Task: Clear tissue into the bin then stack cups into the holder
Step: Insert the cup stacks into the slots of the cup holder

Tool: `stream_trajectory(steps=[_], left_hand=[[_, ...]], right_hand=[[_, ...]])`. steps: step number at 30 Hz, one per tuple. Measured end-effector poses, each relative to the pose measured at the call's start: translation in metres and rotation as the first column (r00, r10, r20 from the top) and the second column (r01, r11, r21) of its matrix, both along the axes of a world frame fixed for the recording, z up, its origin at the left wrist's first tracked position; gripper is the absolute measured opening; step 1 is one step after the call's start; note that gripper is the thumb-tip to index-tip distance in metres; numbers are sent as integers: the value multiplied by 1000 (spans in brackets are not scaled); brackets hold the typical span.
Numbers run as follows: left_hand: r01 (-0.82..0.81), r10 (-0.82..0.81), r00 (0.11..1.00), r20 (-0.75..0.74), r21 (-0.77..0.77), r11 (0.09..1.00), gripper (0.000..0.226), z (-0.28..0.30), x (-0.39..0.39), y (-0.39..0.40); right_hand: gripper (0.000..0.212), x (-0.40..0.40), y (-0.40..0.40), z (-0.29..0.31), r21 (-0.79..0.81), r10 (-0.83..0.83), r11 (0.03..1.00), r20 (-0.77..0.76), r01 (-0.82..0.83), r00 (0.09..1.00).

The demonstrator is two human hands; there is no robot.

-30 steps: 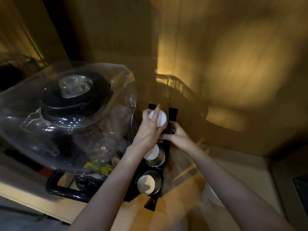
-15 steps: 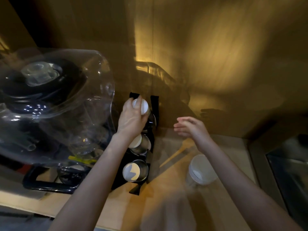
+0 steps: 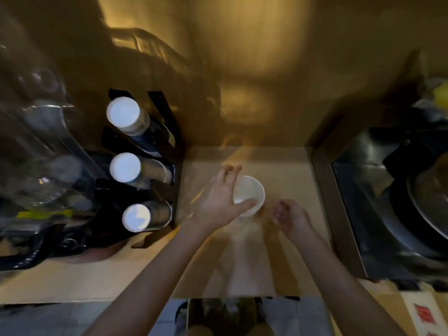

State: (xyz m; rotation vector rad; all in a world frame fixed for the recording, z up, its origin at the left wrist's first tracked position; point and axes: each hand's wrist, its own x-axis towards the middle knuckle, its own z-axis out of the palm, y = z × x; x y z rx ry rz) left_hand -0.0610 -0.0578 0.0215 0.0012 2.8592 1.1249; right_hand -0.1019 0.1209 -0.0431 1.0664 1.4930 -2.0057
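Observation:
A white paper cup (image 3: 249,190) stands upright on the counter, mouth up. My left hand (image 3: 221,197) is spread over its left side. The thumb lies across the near rim and the fingers reach past the far rim, fairly straight and blurred. My right hand (image 3: 289,215) hovers just right of the cup, fingers loosely curled, holding nothing. At the left stands the black cup holder (image 3: 169,132) with three slanted stacks of cups whose white bottoms face me: top (image 3: 123,112), middle (image 3: 124,167), bottom (image 3: 135,217). No tissue or bin is in view.
A large clear plastic jar (image 3: 36,141) with dark parts crowds the far left beside the holder. A steel sink (image 3: 388,190) with a dark pan lies at the right. The golden back wall (image 3: 254,81) rises behind the counter (image 3: 72,282), whose front edge runs along the bottom.
My left hand has left the top stack in the holder and swung right onto the loose cup. My right hand has dropped back beside that cup. The view has shifted right.

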Motion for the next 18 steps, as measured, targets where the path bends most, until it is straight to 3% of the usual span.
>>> stream_trajectory(steps=[3, 6, 10, 18], left_hand=[[29, -20, 997, 79, -112, 993, 101, -33, 2, 16], [21, -6, 997, 83, -176, 984, 105, -49, 0, 22], [-46, 53, 997, 56, -112, 993, 102, -53, -1, 24], [-121, 121, 992, -22, 1, 993, 105, -47, 14, 20]], right_hand=[[33, 18, -4, -15, -156, 24, 988, 173, 3, 985], [34, 25, -18, -17, -282, 52, 959, 222, 13, 974], [48, 24, -33, -14, -399, 74, 916, 260, 37, 963], [54, 24, -48, -12, -507, 111, 861, 252, 34, 961]])
